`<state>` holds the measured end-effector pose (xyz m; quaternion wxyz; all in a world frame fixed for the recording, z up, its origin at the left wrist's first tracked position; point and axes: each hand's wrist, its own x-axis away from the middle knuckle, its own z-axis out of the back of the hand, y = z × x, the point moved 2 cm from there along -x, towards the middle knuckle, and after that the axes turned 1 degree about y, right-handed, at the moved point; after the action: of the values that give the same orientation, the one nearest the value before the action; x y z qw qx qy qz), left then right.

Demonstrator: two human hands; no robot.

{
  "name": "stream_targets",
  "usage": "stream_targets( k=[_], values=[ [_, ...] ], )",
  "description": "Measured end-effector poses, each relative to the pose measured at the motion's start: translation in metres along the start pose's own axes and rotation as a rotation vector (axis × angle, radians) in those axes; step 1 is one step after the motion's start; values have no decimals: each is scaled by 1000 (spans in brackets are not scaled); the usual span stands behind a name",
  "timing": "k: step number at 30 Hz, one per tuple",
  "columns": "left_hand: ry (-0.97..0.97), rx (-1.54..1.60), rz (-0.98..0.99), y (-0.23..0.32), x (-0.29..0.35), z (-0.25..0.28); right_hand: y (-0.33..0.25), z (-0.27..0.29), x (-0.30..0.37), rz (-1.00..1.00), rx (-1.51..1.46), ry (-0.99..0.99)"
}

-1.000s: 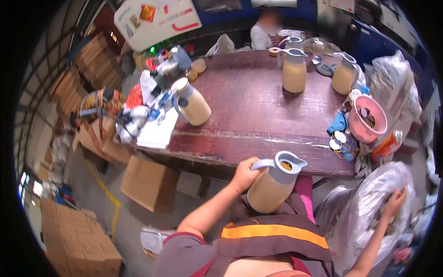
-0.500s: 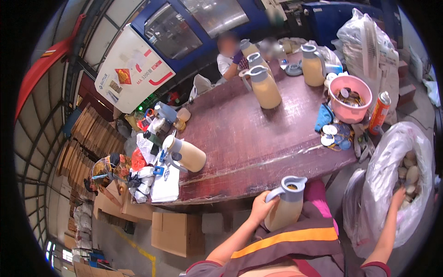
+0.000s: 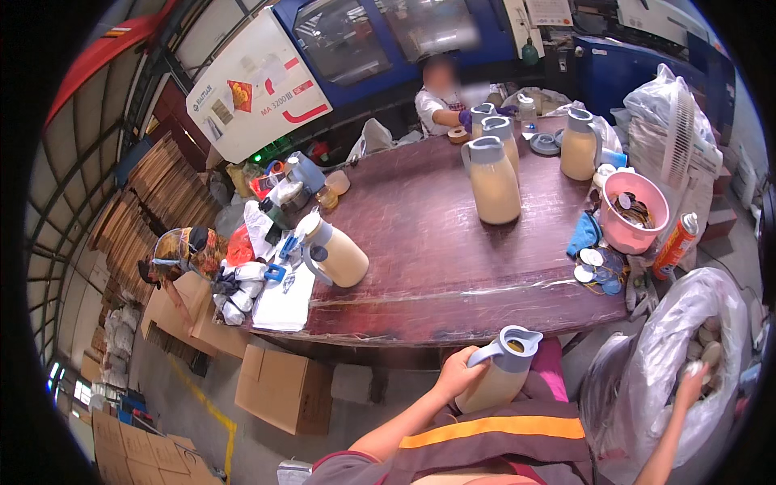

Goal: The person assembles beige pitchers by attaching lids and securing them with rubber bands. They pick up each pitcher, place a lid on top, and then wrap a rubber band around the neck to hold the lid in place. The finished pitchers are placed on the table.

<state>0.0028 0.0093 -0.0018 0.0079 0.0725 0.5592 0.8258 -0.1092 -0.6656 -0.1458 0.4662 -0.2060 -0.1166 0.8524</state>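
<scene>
I'm likely steadying the jug (image 3: 495, 390), left fingers (image 3: 475, 369) wrapped round its handle (image 3: 483, 354); my hold with right fingers (image 3: 691, 380) inside the bag (image 3: 647, 372) is unclear.

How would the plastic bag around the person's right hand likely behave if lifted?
The plastic bag would probably sag and crumple, since its thin walls hang in folds. It may feel bottom-heavy, as many roundish pieces lie inside. Tipping it could spill them, because its mouth gapes around the right hand.
</scene>
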Motion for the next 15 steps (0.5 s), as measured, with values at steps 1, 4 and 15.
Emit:
stream_targets(
  k=[1, 4, 15],
  values=[
    [1, 3, 5, -2, 3, 3, -43, 32, 9, 174, -65, 76],
    [-53, 72, 9, 1, 8, 4, -200, 150, 55, 410, -244, 22],
    [55, 68, -31, -13, 45, 0, -411, 119, 302, 1597, -599, -383]
  ],
)
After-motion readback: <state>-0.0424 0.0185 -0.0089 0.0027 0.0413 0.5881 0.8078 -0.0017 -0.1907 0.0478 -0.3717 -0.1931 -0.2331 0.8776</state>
